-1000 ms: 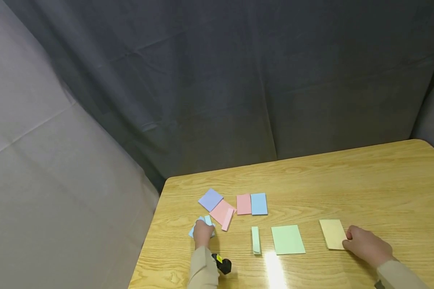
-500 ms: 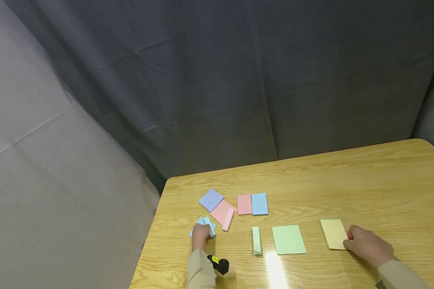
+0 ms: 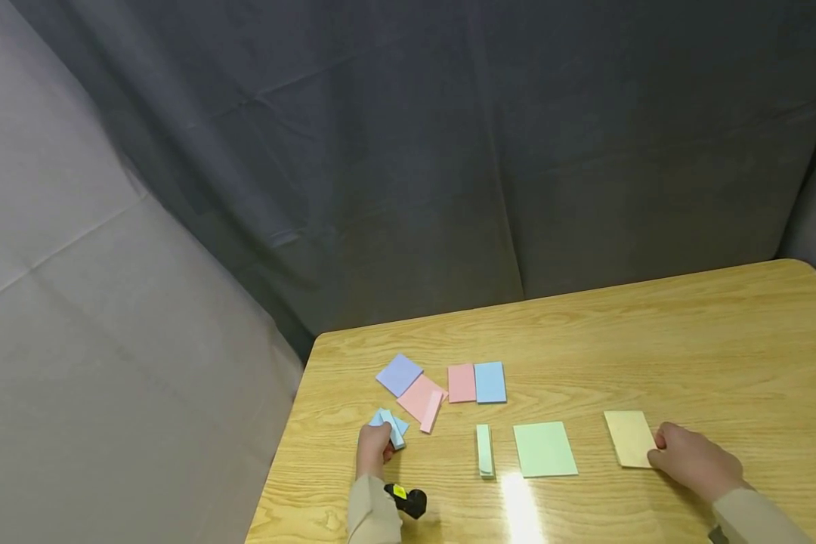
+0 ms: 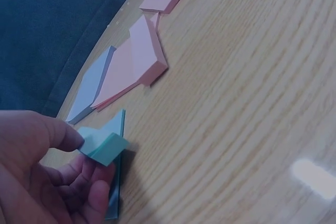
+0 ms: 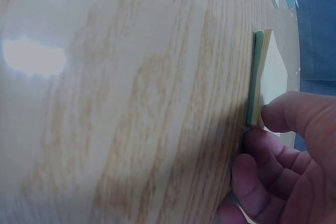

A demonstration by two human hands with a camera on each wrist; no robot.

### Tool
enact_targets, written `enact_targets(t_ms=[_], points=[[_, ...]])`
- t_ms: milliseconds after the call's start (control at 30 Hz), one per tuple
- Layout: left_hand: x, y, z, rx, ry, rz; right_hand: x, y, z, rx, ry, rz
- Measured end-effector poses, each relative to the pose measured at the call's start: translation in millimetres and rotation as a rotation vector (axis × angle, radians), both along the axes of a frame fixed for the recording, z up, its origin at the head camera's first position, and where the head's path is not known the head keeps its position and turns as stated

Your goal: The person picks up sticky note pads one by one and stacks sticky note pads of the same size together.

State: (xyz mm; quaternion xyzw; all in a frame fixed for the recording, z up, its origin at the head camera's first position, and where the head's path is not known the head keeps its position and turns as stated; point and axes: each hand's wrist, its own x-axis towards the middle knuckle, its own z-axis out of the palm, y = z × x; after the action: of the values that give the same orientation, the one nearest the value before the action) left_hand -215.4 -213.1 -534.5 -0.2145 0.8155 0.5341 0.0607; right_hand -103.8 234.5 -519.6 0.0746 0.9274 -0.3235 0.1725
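Head view: left of the green square pad point(image 3: 545, 449), the person's left hand point(image 3: 372, 447) pinches a narrow light-blue pad point(image 3: 394, 431) over a blue pad point(image 3: 377, 419); right of it, the right hand point(image 3: 697, 461) pinches a yellow pad point(image 3: 629, 440).

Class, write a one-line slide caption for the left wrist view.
A left hand pinches a narrow light-blue pad at a wooden table, with pink pads beyond.

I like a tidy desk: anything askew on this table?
Yes: the pink strip slants across the pink square, overhanging its edge. The purple pad is turned cornerwise, unlike the green square. The blue strip is slanted too, but the left hand holds it. No spill or damage shows.
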Motion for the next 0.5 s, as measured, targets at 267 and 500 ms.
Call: enact_targets(t_ms=[267,500], points=[[0.4,3.3,2.2,-0.040,-0.026,0.000,0.6,0.6,0.4,-0.006,-0.002,0.000],[-0.6,8.4,8.6,-0.031,-0.040,-0.017,0.1,0.8,-1.0,-0.006,0.000,0.000]])
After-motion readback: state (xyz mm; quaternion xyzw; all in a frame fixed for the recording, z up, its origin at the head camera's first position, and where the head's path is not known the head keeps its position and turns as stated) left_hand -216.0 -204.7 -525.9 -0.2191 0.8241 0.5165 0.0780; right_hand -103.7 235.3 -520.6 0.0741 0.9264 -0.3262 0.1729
